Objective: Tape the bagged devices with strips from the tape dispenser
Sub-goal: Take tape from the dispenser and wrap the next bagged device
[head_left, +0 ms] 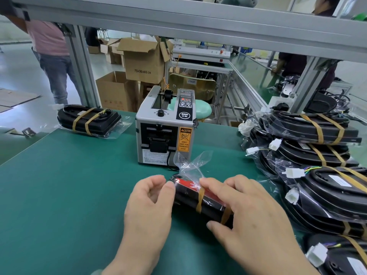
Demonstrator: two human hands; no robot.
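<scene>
A bagged device (pixel 186 199) is lying on the green worktop (pixel 69 185) at lower centre. The right hand (pixel 248 211) is gripping it, fingers curled around; the left hand (pixel 149 199), loosely curled, is touching its end. The tape dispenser (pixel 164 132) is standing behind.

The table mat (pixel 69 185) is plain deep green. The tape dispenser (pixel 164 126) is silver-grey with a black front and an orange caution label (pixel 185 139) printed in black. The bagged device (pixel 187 203) in the middle is glossy black with a red band under clear film, crossed by two tan tape strips (pixel 199 199). The stacked devices (pixel 309 133) at the right are black with tan strips and white connectors (pixel 295 173). The cardboard boxes (pixel 143 62) behind are plain brown.
</scene>
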